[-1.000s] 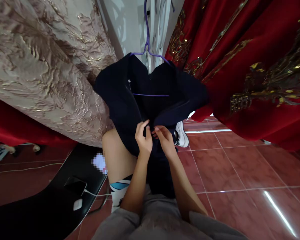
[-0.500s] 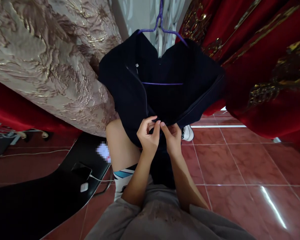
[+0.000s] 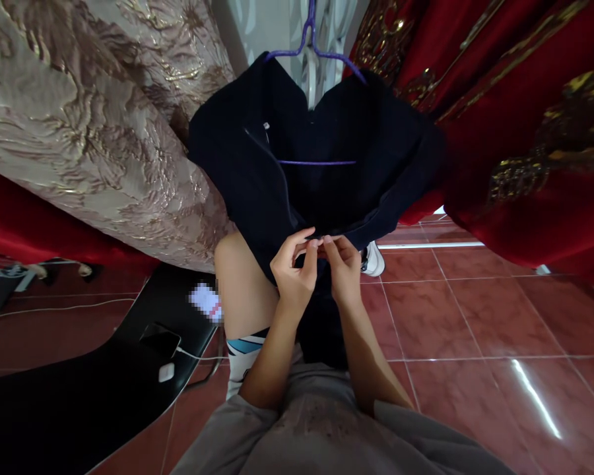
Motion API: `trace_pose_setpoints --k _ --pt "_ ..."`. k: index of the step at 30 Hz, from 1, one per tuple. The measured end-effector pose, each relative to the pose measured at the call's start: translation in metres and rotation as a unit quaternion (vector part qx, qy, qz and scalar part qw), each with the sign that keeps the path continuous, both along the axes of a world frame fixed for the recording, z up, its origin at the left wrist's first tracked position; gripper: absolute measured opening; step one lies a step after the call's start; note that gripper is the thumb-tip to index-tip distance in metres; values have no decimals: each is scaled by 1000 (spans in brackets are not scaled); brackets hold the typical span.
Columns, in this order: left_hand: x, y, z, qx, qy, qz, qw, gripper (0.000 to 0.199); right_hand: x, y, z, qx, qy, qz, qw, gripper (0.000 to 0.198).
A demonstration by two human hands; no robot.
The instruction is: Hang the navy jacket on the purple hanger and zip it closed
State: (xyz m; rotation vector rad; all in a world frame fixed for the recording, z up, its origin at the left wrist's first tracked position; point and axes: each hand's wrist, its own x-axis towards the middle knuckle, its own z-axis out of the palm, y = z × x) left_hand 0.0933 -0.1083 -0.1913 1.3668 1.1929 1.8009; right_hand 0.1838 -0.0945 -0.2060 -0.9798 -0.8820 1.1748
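A dark navy garment [image 3: 237,158] with an open front hangs from a purple hanger [image 3: 311,39]. The hanger's lower bar shows across the inside of the garment. My left hand [image 3: 297,267] pinches the front edge between thumb and fingers where the two sides of the opening meet. Close beside it, my right hand [image 3: 344,267] pinches the edge of the other side. The fingertips of both hands almost touch, and the small part between them is too dark to make out. Near the left collar edge a small white bit [image 3: 266,126] shows.
Textured beige-gold fabric [image 3: 103,132] drapes at the left, and red fabric with gold decoration [image 3: 534,158] at the right. On a black bench [image 3: 79,376] lie a phone [image 3: 161,340] with a cable and a small white case [image 3: 166,373]. Red tiles [image 3: 475,316] cover the floor.
The garment and hanger appear slightly further left and higher in view. My right thumb and fingers have shifted slightly at the edge; both hands still pinch the garment.
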Motion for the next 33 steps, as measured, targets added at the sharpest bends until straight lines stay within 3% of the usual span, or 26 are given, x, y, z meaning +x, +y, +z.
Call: trace_pose_setpoints --k 5,9,14,17,19,22,25,29,31,33 --pt "-1 0 5 12 18 6 1000 20 3 -2 4 1 -30 47 998 25" --pt "1 -2 6 24 45 -4 999 21 1 -3 4 -3 -5 34 999 20" --pt "-4 5 -6 28 -36 -11 999 31 1 0 4 -32 24 35 999 20" --pt "-16 15 -17 -1 -8 -57 998 35 4 -2 3 -59 16 33 998 24" --pt "-21 19 -22 -37 41 -98 994 29 7 -5 3 -77 -12 66 995 28" --pt "-24 23 -24 -45 56 -100 992 14 11 0 8 -87 -56 132 986 30" --pt "-20 29 -23 -23 48 -54 997 18 14 26 41 -34 -94 144 985 27" --pt "-8 42 -30 -10 66 6 998 29 10 71 126 98 -82 75 989 26" --pt "-1 46 -37 -16 98 -15 995 26 5 83 162 141 -63 44 987 29" --pt "2 48 -40 -17 135 -64 989 24 1 86 178 165 -46 46 984 34"
